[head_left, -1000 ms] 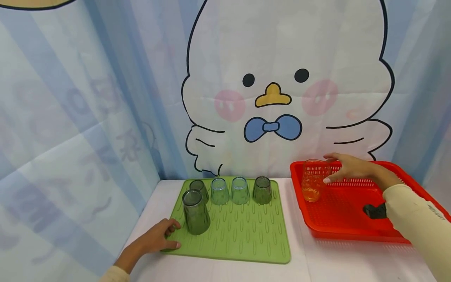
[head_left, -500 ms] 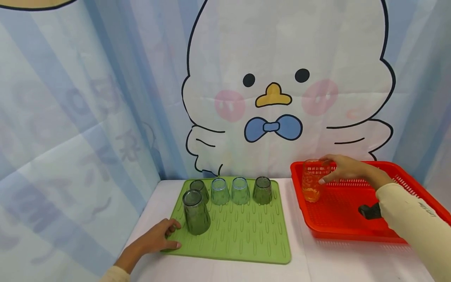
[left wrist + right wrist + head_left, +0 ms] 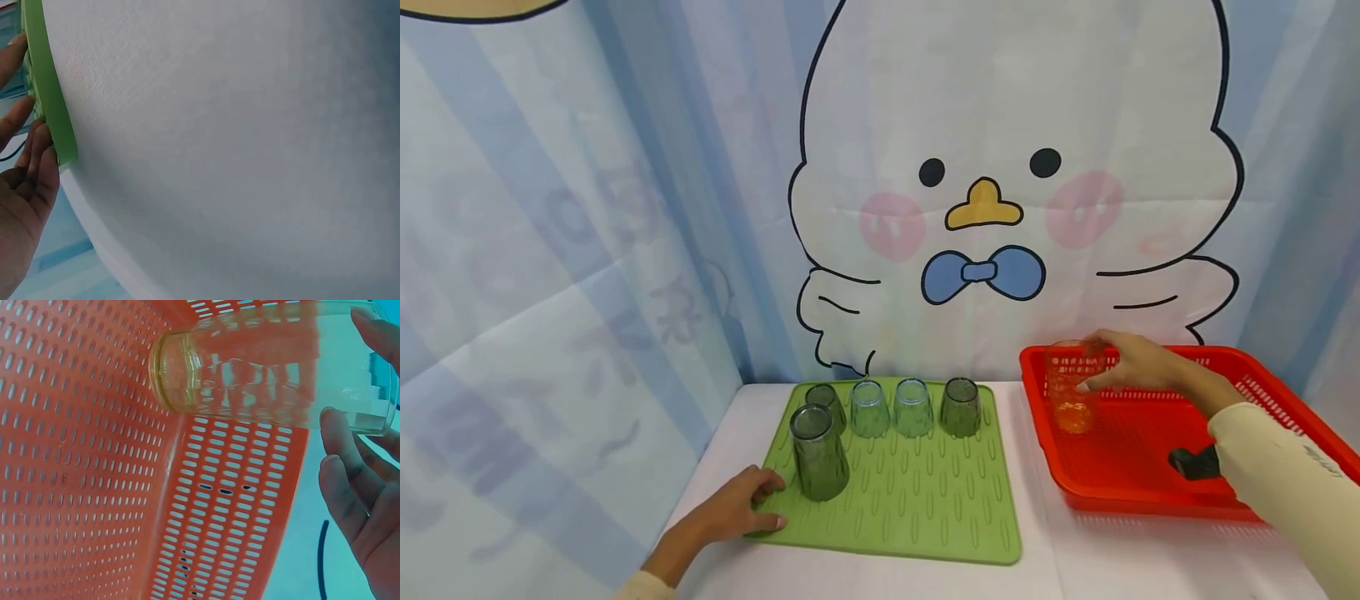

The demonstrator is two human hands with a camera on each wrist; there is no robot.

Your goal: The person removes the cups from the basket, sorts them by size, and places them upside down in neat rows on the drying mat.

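Note:
In the head view my right hand [image 3: 1131, 362] grips a clear, yellowish-tinted drinking glass [image 3: 1072, 408] near its rim. The glass stands upright at the left end of a red plastic basket [image 3: 1150, 492]. The right wrist view shows the fingers and thumb on either side of the upper part of the glass [image 3: 250, 375]. At the left, my left hand [image 3: 733, 504] rests at the edge of a green ribbed mat [image 3: 917, 517], fingers loosely bent. Close beside it on the mat stands a tall dark glass [image 3: 820, 458], upside down.
Along the mat's back edge stand two dark short glasses, one at the left [image 3: 826, 400] and one at the right [image 3: 961, 408], with two light bluish glasses [image 3: 868, 410] between them. A printed curtain [image 3: 880, 333] hangs behind the white table [image 3: 1037, 575].
My right hand has moved left onto the glass and taken hold of it. The glass has shifted slightly to the right. The left hand has stayed put.

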